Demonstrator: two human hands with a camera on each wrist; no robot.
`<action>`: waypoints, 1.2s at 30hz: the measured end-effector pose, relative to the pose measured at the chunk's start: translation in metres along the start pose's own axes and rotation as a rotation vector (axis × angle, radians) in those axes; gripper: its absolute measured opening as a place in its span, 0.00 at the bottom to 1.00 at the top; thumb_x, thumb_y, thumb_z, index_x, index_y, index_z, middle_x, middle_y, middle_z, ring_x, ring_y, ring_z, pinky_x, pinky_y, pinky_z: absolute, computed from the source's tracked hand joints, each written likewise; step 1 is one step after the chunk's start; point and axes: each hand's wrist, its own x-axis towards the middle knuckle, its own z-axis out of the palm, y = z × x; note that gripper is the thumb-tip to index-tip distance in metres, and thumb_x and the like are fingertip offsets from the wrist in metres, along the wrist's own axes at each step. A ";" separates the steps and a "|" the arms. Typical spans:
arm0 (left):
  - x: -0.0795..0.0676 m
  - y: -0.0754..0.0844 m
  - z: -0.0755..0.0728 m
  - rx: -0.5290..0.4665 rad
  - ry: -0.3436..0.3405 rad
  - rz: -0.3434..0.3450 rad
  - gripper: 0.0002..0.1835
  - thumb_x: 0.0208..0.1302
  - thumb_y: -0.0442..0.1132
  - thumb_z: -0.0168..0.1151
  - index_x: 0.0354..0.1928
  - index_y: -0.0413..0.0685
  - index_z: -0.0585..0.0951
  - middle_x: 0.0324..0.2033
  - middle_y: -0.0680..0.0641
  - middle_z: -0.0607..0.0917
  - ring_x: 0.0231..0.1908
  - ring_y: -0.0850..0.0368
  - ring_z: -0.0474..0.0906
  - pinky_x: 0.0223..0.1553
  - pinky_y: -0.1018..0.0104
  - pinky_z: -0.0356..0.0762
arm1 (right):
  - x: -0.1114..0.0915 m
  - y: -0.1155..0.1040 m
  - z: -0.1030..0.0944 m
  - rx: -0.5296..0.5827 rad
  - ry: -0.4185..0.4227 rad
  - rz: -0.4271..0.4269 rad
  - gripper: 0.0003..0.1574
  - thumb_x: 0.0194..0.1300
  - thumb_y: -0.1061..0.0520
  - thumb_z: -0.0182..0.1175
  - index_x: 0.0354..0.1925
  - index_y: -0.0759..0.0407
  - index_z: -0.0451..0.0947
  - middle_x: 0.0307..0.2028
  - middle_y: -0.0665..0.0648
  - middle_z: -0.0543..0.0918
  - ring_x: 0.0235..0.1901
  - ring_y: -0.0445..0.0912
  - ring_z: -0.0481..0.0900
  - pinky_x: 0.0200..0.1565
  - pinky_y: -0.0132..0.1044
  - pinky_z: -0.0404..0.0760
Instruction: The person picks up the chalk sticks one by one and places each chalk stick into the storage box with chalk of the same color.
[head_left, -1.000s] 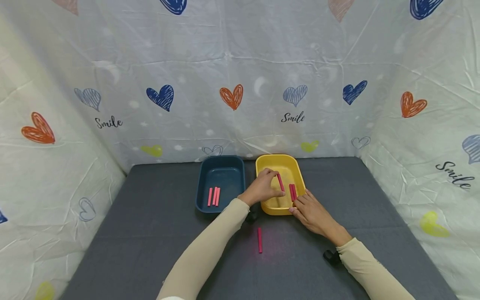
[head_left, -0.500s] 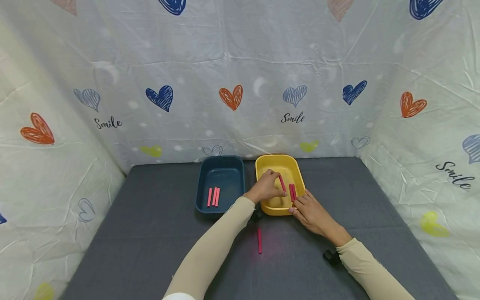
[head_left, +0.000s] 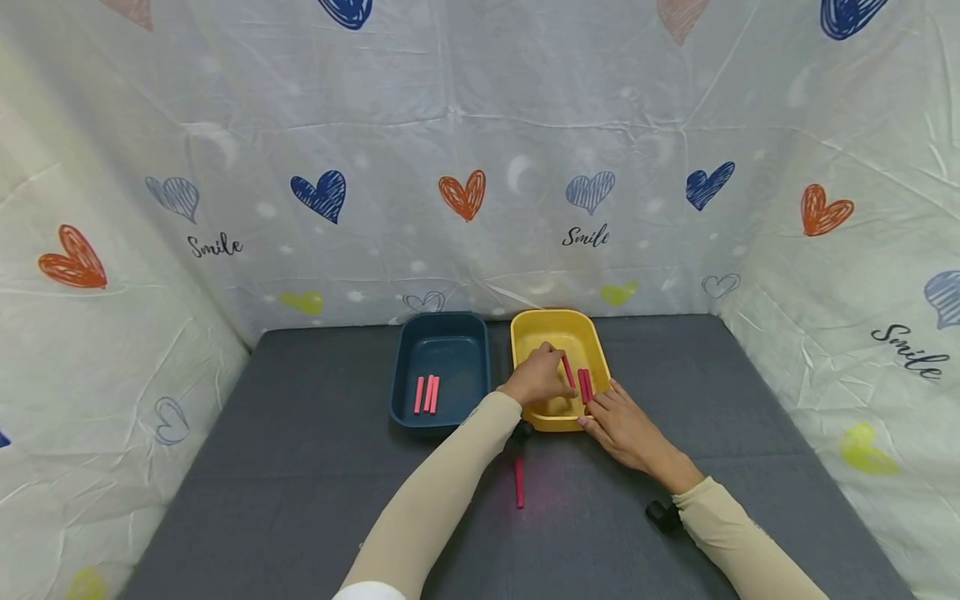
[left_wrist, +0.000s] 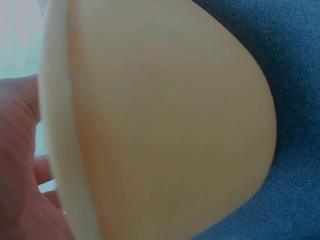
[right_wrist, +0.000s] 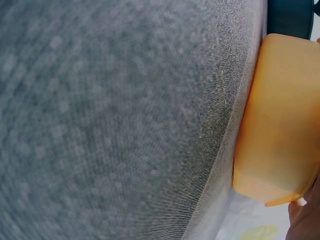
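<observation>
In the head view my left hand (head_left: 536, 375) reaches into the yellow tray (head_left: 536, 317) and holds a slim dark pink stick (head_left: 567, 368) lengthwise between fingertips and thumb. Two similar dark pink sticks (head_left: 585, 386) lie side by side just right of it. My right hand (head_left: 633, 429) grips the tray's near right corner, its thumb at the front rim. The tray's outer wall (left_wrist: 175, 120) fills much of the left wrist view, hiding part of the left hand (left_wrist: 17, 160). At the right wrist view's edge, right-hand fingers (right_wrist: 305, 215) meet the tray (right_wrist: 280, 120).
A dark blue tray (head_left: 450, 325) stands left of the yellow one, with three lighter pink sticks (head_left: 427, 395) inside. Another dark pink stick (head_left: 519, 483) lies on the grey cloth (head_left: 300, 500) in front. A printed curtain (head_left: 465, 258) borders the table behind and at both sides.
My left hand has shifted slightly right with the stick, bringing it closer to the two lying sticks. The right hand and both trays stay in place.
</observation>
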 end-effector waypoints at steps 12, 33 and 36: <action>0.001 0.005 0.007 0.072 -0.029 -0.025 0.41 0.52 0.55 0.75 0.67 0.48 0.72 0.61 0.45 0.73 0.58 0.49 0.72 0.59 0.57 0.76 | 0.000 -0.001 0.000 -0.003 0.028 -0.018 0.13 0.73 0.48 0.54 0.34 0.52 0.74 0.33 0.50 0.77 0.43 0.48 0.78 0.69 0.60 0.63; -0.008 -0.001 -0.005 -0.022 0.047 0.047 0.37 0.59 0.50 0.70 0.68 0.47 0.70 0.63 0.45 0.72 0.62 0.50 0.70 0.62 0.57 0.74 | 0.000 -0.001 -0.001 -0.005 0.020 -0.012 0.13 0.73 0.48 0.53 0.35 0.53 0.75 0.34 0.51 0.77 0.44 0.49 0.78 0.69 0.61 0.62; -0.012 -0.004 -0.007 -0.035 0.060 0.052 0.36 0.59 0.51 0.69 0.68 0.48 0.71 0.63 0.45 0.72 0.61 0.51 0.71 0.62 0.57 0.75 | 0.000 0.000 0.000 -0.008 0.027 -0.013 0.13 0.73 0.48 0.54 0.35 0.53 0.75 0.34 0.51 0.77 0.44 0.49 0.78 0.69 0.61 0.62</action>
